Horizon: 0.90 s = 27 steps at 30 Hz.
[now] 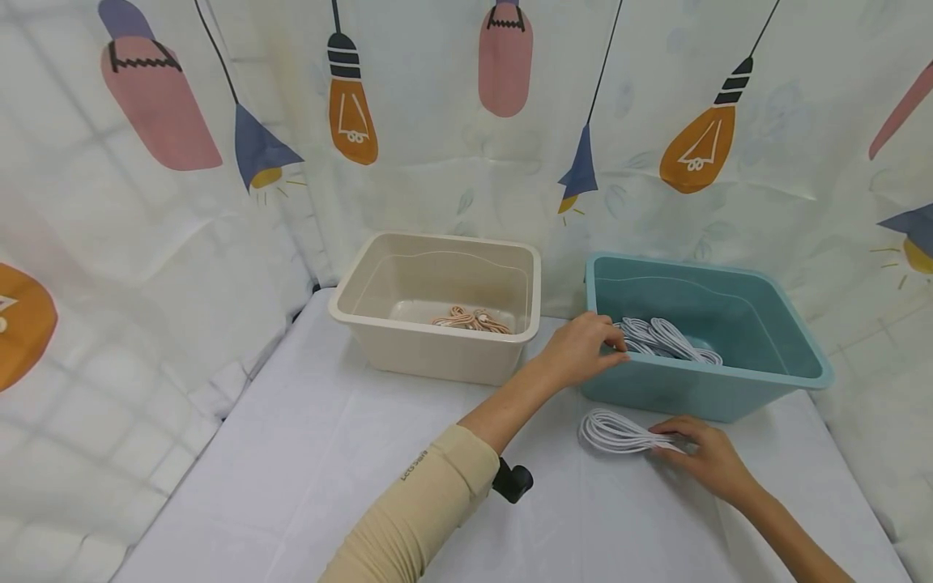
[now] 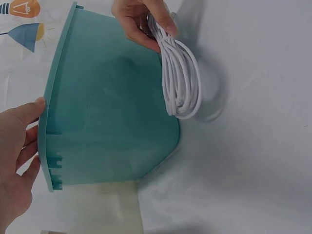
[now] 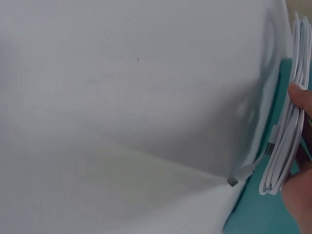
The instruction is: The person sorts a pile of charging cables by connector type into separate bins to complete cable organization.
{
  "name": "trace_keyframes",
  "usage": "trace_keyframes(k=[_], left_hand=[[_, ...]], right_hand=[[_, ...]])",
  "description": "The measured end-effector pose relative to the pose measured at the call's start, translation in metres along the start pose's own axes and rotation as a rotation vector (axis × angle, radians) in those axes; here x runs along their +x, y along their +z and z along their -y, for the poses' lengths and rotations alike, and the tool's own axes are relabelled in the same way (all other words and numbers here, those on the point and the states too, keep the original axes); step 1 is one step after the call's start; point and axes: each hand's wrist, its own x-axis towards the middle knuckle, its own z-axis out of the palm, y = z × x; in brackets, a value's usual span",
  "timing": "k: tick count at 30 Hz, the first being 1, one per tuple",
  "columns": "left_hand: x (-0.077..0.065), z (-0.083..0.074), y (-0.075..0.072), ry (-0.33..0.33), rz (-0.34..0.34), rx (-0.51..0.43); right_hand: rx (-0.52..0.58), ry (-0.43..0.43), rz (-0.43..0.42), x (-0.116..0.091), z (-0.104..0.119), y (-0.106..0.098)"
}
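My right hand [image 1: 703,457] pinches a coiled white USB cable [image 1: 615,431] close over the table, in front of the teal bin [image 1: 678,390]. In the right wrist view, a loose USB plug [image 3: 239,176] dangles from the coil's end. My left hand [image 1: 583,350] grips the bin's near rim by its left corner, as the left wrist view shows with the thumb and fingers at the edge. Inside that bin lie several more coiled white cables [image 1: 666,338], next to the left fingertips.
A cream bin [image 1: 433,356] stands left of the teal one, with a bundled peach-coloured cable [image 1: 472,319] on its floor. Both stand on a white-covered table [image 1: 328,478] against a patterned curtain [image 1: 437,121]. A black device [image 1: 513,481] shows beneath the left sleeve.
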Motion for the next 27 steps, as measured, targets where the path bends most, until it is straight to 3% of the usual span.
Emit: trace_keyframes(k=[18, 27], left_hand=[[0.001, -0.001, 0.000, 0.001, -0.001, -0.005], [-0.001, -0.002, -0.002, -0.001, 0.003, -0.015]], right_hand=[[0.024, -0.017, 0.006, 0.003, 0.009, -0.037], [0.017, -0.065, -0.014, 0.003, 0.009, -0.054]])
